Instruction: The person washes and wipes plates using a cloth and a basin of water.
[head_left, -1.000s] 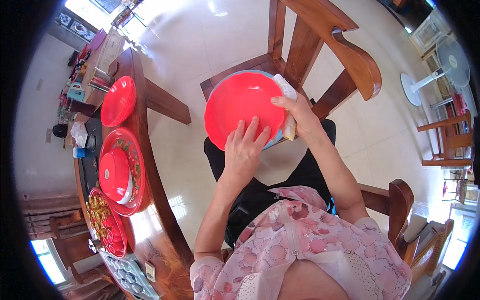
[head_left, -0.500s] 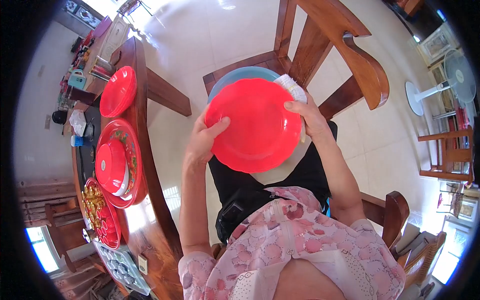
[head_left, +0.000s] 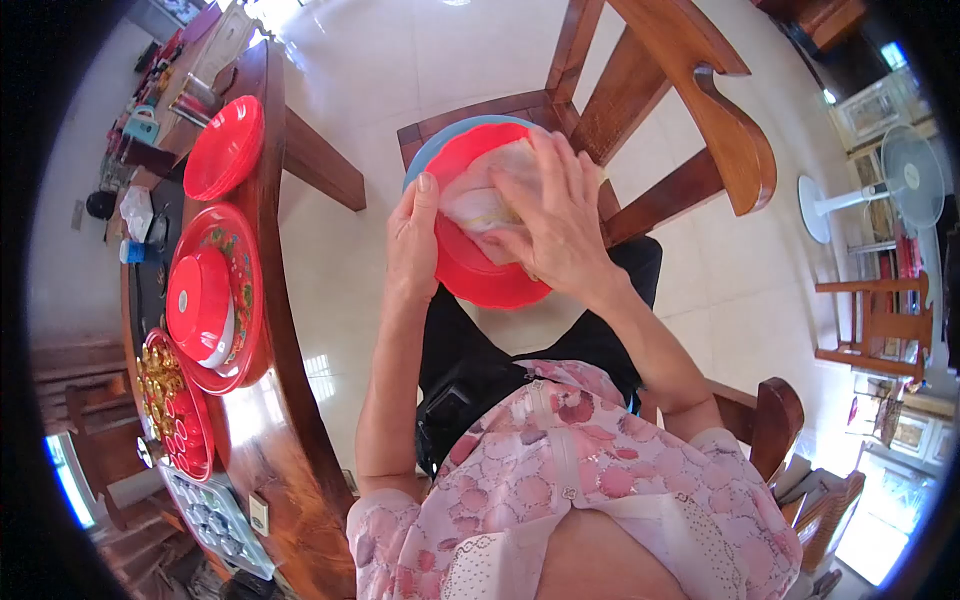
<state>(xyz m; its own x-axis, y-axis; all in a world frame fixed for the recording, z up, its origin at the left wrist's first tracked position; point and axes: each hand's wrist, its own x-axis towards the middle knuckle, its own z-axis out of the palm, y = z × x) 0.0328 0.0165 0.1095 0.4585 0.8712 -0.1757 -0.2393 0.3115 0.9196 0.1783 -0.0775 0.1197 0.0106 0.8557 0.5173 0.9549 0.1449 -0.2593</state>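
A red plate with a scalloped rim [head_left: 490, 285] is held over my lap, above a blue basin [head_left: 424, 160] on a wooden chair seat. Gripping the plate's left rim, my left hand [head_left: 412, 240] has its thumb on the upper face. My right hand [head_left: 560, 215] presses a whitish cloth [head_left: 475, 196] against the inside of the plate. The cloth is blurred, and part of it is hidden under my fingers.
At left, a wooden table [head_left: 300, 430] bears stacked red plates [head_left: 226, 150], a floral tray [head_left: 248, 345] with a red bowl [head_left: 198, 300], and a tray of small cups [head_left: 188, 435]. A chair back [head_left: 725, 120] rises at upper right; a fan [head_left: 910, 178] stands farther right.
My right hand has moved from the plate's right rim onto its inner face with the cloth. The plate has shifted slightly up and left, and my left hand still holds its left side.
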